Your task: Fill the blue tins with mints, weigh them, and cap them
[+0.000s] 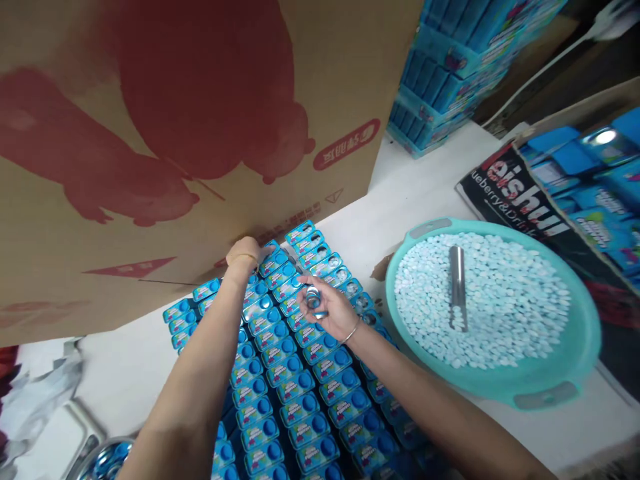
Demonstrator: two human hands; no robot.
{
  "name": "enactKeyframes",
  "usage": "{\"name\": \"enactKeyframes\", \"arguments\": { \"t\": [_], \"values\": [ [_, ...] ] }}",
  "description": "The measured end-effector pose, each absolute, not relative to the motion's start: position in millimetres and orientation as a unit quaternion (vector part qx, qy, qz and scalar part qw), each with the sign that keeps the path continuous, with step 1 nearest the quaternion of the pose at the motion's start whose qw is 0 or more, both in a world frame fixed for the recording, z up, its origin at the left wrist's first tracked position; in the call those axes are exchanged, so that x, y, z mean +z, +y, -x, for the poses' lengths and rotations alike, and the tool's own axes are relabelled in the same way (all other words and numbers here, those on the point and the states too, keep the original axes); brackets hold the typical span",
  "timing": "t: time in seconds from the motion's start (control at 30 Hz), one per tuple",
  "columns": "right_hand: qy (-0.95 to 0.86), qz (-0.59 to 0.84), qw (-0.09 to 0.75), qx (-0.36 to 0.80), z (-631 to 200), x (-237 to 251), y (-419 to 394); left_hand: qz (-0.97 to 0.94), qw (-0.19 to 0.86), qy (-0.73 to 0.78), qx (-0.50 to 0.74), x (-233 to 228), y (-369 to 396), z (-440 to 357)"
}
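Rows of blue printed tins stand close together on the table, many with a round blue recess at one end. My left hand reaches to the far end of the rows, its fingers bent and pressed together at a tin; whatever they pinch is hidden. Above the middle rows, my right hand is turned palm up, fingers curled around small round metal caps. Tins in the far right row have openings showing pale pieces inside.
A large cardboard box stands behind the tins. On the right, a turquoise basin holds pale blue tablets and a metal scoop. Beyond are an open carton of blue tins and stacked packs. A bowl of shiny caps sits lower left.
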State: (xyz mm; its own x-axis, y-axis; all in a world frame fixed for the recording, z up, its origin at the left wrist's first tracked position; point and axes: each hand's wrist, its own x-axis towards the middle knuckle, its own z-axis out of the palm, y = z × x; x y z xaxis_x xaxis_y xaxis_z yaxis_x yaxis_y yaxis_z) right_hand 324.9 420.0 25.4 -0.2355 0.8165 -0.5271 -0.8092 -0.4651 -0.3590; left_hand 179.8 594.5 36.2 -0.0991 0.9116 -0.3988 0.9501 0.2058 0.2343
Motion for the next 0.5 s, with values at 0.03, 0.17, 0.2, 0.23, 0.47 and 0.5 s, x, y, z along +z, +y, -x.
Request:
{"name": "enactKeyframes", "arguments": {
  "t": [0.03,0.17,0.2,0.23,0.47,0.5],
  "values": [
    [-0.003,0.339,0.520,0.784,-326,26,420,-0.646,0.210,0.733,-0.028,42,582,-185],
    [-0.025,0.360,0.533,0.765,-333,30,419,-0.744,0.313,0.588,0.058,61,523,-203],
    [-0.033,0.360,0.536,0.763,-334,30,419,-0.753,0.375,0.537,0.064,63,511,-206],
    [-0.041,0.359,0.538,0.762,-335,31,418,-0.751,0.433,0.495,0.058,65,501,-209],
    [-0.038,0.361,0.528,0.768,-345,33,422,-0.654,0.596,0.454,0.104,60,493,-221],
    [-0.028,0.364,0.539,0.759,-347,34,425,-0.634,0.613,0.456,0.119,59,495,-224]
  ]
}}
